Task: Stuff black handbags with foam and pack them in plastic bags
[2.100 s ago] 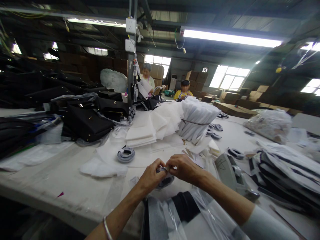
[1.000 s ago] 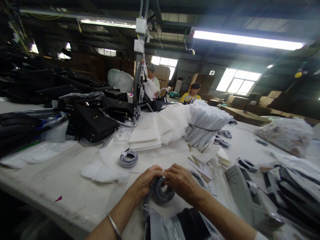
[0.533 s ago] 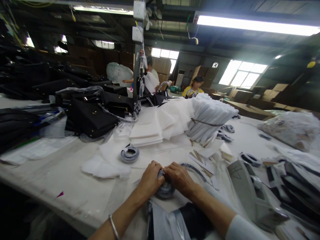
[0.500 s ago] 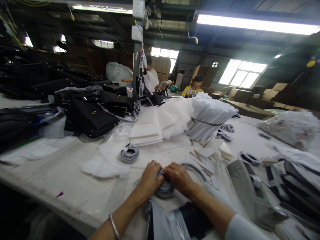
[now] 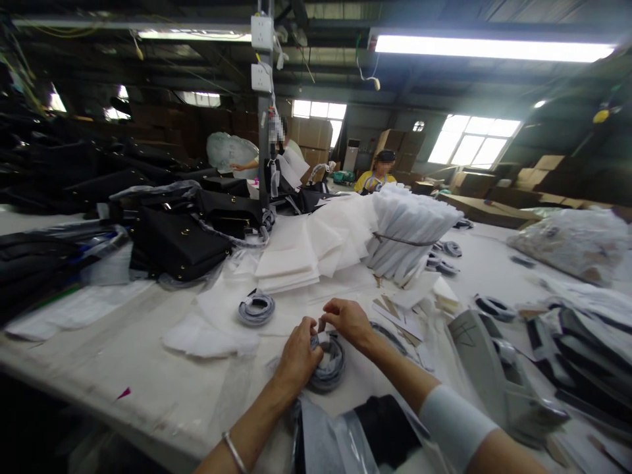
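Note:
A coiled strap (image 5: 332,378), dark under cloudy plastic wrap, rests on the table in front of me. My left hand (image 5: 297,355) is closed on its left side, thumb over the ring. Just above the coil, my right hand (image 5: 348,322) pinches the end of a small strip (image 5: 322,325) between thumb and fingertips. A pale patch shows inside the ring under that strip. Nearer to me lies a black piece in clear plastic (image 5: 345,434). Another coiled strap (image 5: 257,308) sits farther left on white sheets.
A fanned stack of white foam sheets (image 5: 291,253) and a tied bundle of them (image 5: 412,230) stand ahead. Black bags (image 5: 178,243) crowd the left. A grey tape dispenser (image 5: 498,368) is at right. Two people, one in yellow (image 5: 378,178), are beyond the table.
My right hand has lifted up and away from the coil, with the small strip now showing at its fingertips. More of the ring is visible. My left hand stays on the coil.

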Motion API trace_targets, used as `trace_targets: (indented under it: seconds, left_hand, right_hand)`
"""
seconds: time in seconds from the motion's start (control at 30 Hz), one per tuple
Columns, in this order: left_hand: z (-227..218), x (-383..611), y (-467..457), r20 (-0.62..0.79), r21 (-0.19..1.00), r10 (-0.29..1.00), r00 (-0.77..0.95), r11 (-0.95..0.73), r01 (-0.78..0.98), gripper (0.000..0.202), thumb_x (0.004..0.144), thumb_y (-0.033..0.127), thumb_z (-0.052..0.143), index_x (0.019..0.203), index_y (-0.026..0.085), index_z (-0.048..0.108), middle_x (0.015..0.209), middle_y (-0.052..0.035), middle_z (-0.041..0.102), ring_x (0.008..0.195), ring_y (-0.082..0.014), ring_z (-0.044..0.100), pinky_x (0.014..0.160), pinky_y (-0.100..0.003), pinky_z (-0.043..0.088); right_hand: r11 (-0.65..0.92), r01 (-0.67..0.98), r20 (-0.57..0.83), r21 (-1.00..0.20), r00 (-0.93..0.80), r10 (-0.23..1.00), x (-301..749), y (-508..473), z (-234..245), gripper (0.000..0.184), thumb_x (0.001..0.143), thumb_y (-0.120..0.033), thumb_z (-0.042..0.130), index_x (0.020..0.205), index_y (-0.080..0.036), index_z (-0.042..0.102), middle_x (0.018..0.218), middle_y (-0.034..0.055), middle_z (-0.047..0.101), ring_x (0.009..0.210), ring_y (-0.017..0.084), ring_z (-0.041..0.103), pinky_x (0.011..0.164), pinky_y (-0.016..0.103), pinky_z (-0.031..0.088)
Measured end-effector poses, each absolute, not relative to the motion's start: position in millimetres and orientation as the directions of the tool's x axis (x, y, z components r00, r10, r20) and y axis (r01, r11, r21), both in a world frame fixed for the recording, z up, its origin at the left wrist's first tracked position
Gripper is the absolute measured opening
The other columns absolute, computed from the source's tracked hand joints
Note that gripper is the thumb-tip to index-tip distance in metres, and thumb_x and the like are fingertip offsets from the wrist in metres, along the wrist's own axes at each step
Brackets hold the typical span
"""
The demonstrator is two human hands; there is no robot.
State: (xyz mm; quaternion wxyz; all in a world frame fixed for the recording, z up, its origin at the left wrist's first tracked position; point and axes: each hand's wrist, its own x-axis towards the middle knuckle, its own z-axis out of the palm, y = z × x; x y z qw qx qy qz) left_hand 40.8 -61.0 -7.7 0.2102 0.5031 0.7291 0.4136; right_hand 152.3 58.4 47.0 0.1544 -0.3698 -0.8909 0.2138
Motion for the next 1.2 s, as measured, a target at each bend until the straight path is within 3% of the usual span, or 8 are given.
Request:
trace_targets:
  seconds: [0.27, 0.43, 0.63, 0.7, 0.8, 0.93, 1.1, 1.2]
  left_hand:
    - [-14, 41, -59, 0.116, 0.877, 0.893, -0.435, 0.114, 0.467, 0.045, 0.066, 0.008, 0.061, 0.107, 0.023, 0.048, 0.094, -0.0017, 0.061, 0.093, -0.0208, 0.059, 0.086, -0.032, 0.041]
    - [-7, 39, -61, 0.085, 0.924, 0.899, -0.429, 0.09, 0.371, 0.051, 0.062, 0.008, 0.064, 0.11, 0.022, 0.052, 0.095, -0.0026, 0.063, 0.094, -0.0219, 0.059, 0.088, -0.032, 0.04]
    - [5, 24, -75, -0.015, 0.994, 0.922, -0.386, 0.056, 0.097, 0.037, 0.087, 0.043, 0.051, 0.113, 0.016, 0.056, 0.106, -0.0105, 0.068, 0.099, -0.0226, 0.062, 0.087, -0.033, 0.046]
    - [11, 23, -82, -0.097, 0.995, 0.947, -0.307, 0.089, -0.039, 0.05, 0.092, 0.055, 0.039, 0.108, 0.014, 0.06, 0.098, -0.0118, 0.07, 0.089, -0.0232, 0.065, 0.078, -0.034, 0.05]
    - [20, 24, -90, -0.206, 0.915, 0.973, -0.104, 0.154, -0.372, 0.052, 0.088, 0.06, 0.05, 0.097, 0.011, 0.066, 0.083, -0.0106, 0.071, 0.077, -0.021, 0.066, 0.071, -0.031, 0.05]
    - [30, 27, -92, -0.191, 0.786, 0.982, -0.007, 0.149, -0.6, 0.039, 0.08, 0.046, 0.071, 0.097, 0.011, 0.069, 0.078, -0.0072, 0.069, 0.073, -0.0165, 0.066, 0.069, -0.024, 0.047]
    - [42, 29, -91, -0.151, 0.78, 0.988, -0.035, 0.097, -0.618, 0.038, 0.077, 0.041, 0.075, 0.097, 0.009, 0.072, 0.076, -0.0064, 0.067, 0.067, -0.0129, 0.061, 0.062, -0.021, 0.045]
    - [50, 33, -95, -0.096, 0.797, 0.995, -0.006, 0.073, -0.599, 0.04, 0.075, 0.043, 0.077, 0.096, 0.009, 0.072, 0.079, -0.007, 0.068, 0.065, -0.0111, 0.058, 0.062, -0.02, 0.044]
  right_hand:
    - [0.738, 0.602, -0.026, -0.305, -0.78, 0.625, 168, 52, 55, 0.042, 0.061, -0.046, 0.082, 0.097, -0.025, 0.076, 0.095, 0.0047, 0.076, 0.09, 0.025, 0.068, 0.072, 0.028, 0.045]
    - [0.809, 0.559, -0.022, -0.181, -0.825, 0.565, 160, 40, 51, 0.021, 0.068, -0.037, 0.075, 0.085, -0.025, 0.077, 0.072, 0.0055, 0.074, 0.075, 0.026, 0.069, 0.066, 0.029, 0.044]
    - [0.901, 0.424, 0.159, -0.097, -0.887, 0.434, 171, 32, 51, 0.017, 0.077, -0.019, 0.066, 0.093, -0.019, 0.072, 0.09, 0.0078, 0.074, 0.09, 0.023, 0.066, 0.097, 0.037, 0.041]
    - [0.95, 0.303, 0.318, -0.074, -0.896, 0.31, 177, 32, 53, 0.018, 0.079, -0.017, 0.065, 0.096, -0.019, 0.069, 0.09, 0.0058, 0.073, 0.087, 0.021, 0.066, 0.104, 0.039, 0.037]
    - [0.99, 0.137, 0.551, -0.015, -0.825, 0.122, 183, 30, 60, 0.013, 0.084, -0.016, 0.063, 0.097, -0.02, 0.064, 0.086, 0.0028, 0.072, 0.079, 0.018, 0.065, 0.105, 0.04, 0.037]
    - [0.992, 0.103, 0.627, -0.066, -0.769, 0.122, 185, 24, 71, 0.015, 0.085, -0.013, 0.063, 0.097, -0.021, 0.061, 0.081, 0.0009, 0.07, 0.076, 0.017, 0.065, 0.101, 0.04, 0.041]
    - [0.947, 0.171, 0.654, -0.271, -0.69, 0.311, 190, 21, 72, 0.022, 0.076, -0.014, 0.073, 0.092, -0.021, 0.06, 0.084, 0.0029, 0.068, 0.08, 0.021, 0.064, 0.074, 0.034, 0.051]
    - [0.929, 0.124, 0.652, -0.349, -0.68, 0.336, 196, 19, 72, 0.022, 0.076, -0.014, 0.073, 0.093, -0.023, 0.061, 0.091, 0.0031, 0.069, 0.087, 0.021, 0.064, 0.078, 0.034, 0.051]
